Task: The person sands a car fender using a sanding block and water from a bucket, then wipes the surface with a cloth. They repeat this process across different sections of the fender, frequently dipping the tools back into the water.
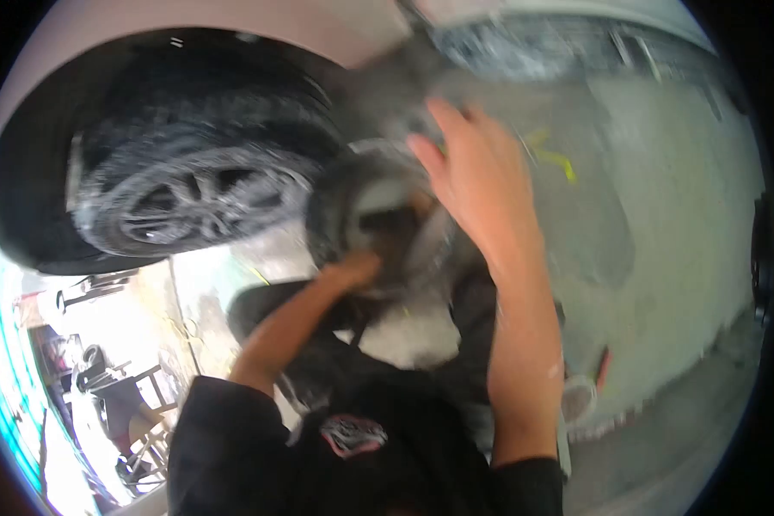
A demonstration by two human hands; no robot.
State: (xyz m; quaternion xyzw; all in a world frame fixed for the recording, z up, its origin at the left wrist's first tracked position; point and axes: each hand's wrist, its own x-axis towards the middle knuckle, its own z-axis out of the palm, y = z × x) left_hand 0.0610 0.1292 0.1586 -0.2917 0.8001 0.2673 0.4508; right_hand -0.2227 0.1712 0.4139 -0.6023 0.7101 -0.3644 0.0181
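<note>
see the dark round object (328, 213) right at the left hand (359, 268), cannot tell its grip through blur; near the right hand (473, 163), fingers apart.

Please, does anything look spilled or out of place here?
Possibly: the floor has a darker patch to the right of the right hand. It could be a spill or a stain; I cannot tell which.

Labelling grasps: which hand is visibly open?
The right hand: thumb spread from the fingers. The left hand, at the dark round object, is too blurred to tell.
</note>
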